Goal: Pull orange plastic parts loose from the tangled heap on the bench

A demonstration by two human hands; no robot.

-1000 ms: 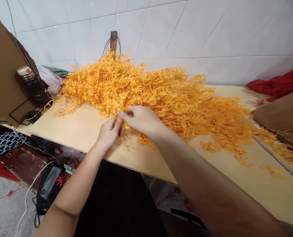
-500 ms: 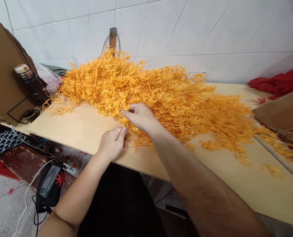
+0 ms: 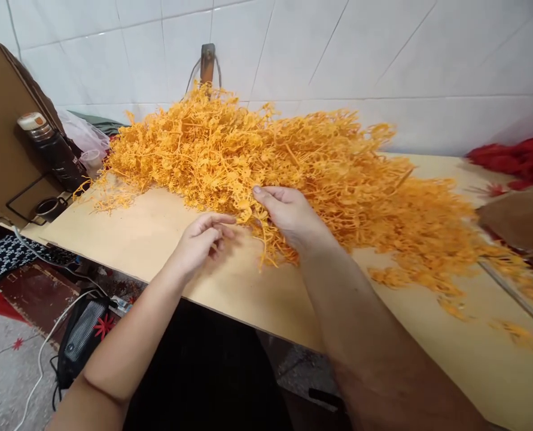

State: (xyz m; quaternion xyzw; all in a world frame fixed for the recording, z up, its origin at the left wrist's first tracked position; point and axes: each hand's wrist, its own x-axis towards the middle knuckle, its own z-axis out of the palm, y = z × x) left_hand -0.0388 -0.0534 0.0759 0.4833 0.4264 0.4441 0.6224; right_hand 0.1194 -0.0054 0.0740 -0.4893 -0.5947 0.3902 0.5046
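Note:
A large heap of orange-yellow artificial foliage point(image 3: 230, 143), with thin stems and small star-shaped tips, lies along the table. My right hand point(image 3: 293, 215) is closed at the heap's front edge, thumb and fingers pinching a foliage sprig point(image 3: 264, 230) whose stem ends hang down over the tabletop. To the left of it, my left hand point(image 3: 203, 239) hovers above the table with fingers apart and nothing in them. Its fingertips are close to the sprig but seem not to grip it.
The pale wooden table point(image 3: 127, 239) runs along a tiled wall. At the left stand a black thermos point(image 3: 53, 149), a dark cup point(image 3: 51, 208) and a cardboard box point(image 3: 1, 137). Red material point(image 3: 512, 155) lies at the far right. A black speaker-like device point(image 3: 82, 335) with cables sits below.
My right hand has moved right, and the pinched foliage shifted with it. My left hand has opened from a pinch. The view has shifted slightly.

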